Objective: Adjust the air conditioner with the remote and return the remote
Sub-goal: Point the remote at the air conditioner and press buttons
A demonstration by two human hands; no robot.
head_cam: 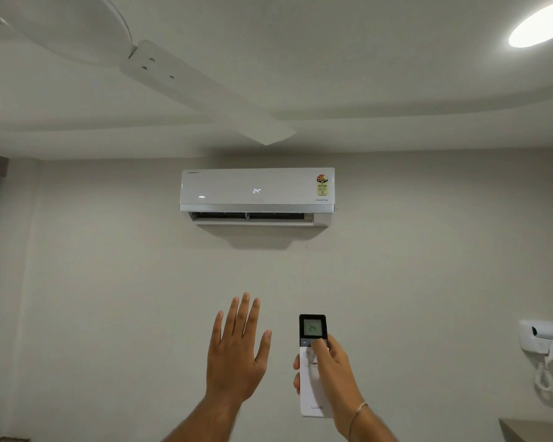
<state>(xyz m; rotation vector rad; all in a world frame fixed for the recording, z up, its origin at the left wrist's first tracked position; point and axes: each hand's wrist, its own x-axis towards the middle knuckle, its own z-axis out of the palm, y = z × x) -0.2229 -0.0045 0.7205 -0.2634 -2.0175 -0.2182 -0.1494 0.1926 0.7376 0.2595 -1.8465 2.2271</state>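
Observation:
A white air conditioner (256, 194) hangs high on the wall ahead, its front panel reading 24 and its bottom flap open. My right hand (329, 366) holds a white remote (313, 333) upright and aimed at the unit, thumb resting on the buttons just under the dark screen, which also reads 24. My left hand (237, 349) is raised to the left of the remote, palm toward the wall, fingers spread, holding nothing.
A white ceiling fan blade (205, 90) stretches across the ceiling above the unit. A round ceiling light (540, 23) glows at top right. A wall-mounted white device with a coiled cord (541, 339) hangs at right, above a counter corner (533, 429).

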